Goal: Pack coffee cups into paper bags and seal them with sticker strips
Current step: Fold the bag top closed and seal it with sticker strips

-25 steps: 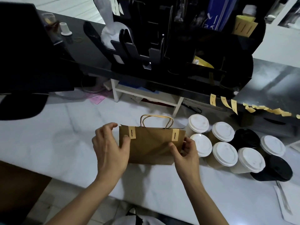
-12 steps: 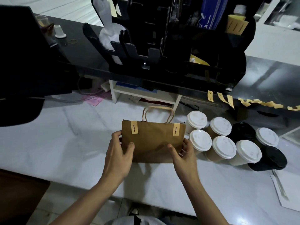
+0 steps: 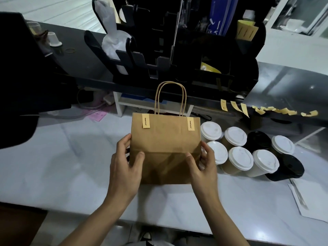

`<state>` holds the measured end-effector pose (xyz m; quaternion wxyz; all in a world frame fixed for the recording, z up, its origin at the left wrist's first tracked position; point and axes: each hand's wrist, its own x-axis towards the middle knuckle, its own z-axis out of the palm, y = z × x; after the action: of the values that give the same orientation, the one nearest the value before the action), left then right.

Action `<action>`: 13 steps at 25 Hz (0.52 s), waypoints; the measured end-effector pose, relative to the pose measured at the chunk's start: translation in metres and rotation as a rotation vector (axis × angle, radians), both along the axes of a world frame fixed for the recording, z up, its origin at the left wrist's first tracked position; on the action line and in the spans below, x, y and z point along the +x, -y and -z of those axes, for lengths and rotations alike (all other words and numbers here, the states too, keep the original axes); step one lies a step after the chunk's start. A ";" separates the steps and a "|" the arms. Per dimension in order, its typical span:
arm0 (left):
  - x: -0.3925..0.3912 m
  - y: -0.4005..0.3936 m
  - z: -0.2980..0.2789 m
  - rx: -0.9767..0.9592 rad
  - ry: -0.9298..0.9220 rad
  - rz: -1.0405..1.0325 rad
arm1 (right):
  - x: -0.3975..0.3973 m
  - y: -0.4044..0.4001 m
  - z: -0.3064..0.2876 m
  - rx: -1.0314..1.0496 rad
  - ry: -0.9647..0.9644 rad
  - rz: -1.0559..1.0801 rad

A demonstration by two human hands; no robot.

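Two sticker strips, one at the top left (image 3: 146,121) and one at the top right (image 3: 190,123), already pin the mouth of the paper bag (image 3: 166,148) closed, and compared with a second ago the bag stands taller in the middle of the frame, handles up, so I'd say it's been lifted off the counter (image 3: 53,166) and this one's basically done and about to be set aside. Left hand (image 3: 125,167) grips the bag's left edge, thumb on the front, and right hand (image 3: 202,166) grips the right edge the same way. Bag is matte brown kraft paper with a soft crease across the lower half and twisted paper-cord loops. Cups (image 3: 248,151) sit clustered just right of it, round plastic lids, mostly white, a couple black. More pale yellow strips (image 3: 262,109) hang curling off the dark shelf edge at the right.
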<state>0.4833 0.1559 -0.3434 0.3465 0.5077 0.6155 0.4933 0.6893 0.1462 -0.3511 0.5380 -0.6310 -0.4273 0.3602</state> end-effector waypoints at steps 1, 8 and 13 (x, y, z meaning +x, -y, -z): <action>0.000 -0.001 -0.003 0.014 0.006 0.015 | 0.000 0.002 -0.004 0.017 -0.008 0.015; 0.017 -0.007 -0.012 0.072 0.050 0.130 | 0.009 0.020 -0.031 0.067 -0.014 0.123; 0.033 -0.006 -0.014 0.122 0.076 0.198 | 0.022 0.039 -0.040 0.063 0.013 0.214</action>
<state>0.5166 0.1615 -0.3293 0.3852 0.5668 0.5178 0.5120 0.7111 0.1070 -0.3111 0.5902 -0.6582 -0.3721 0.2828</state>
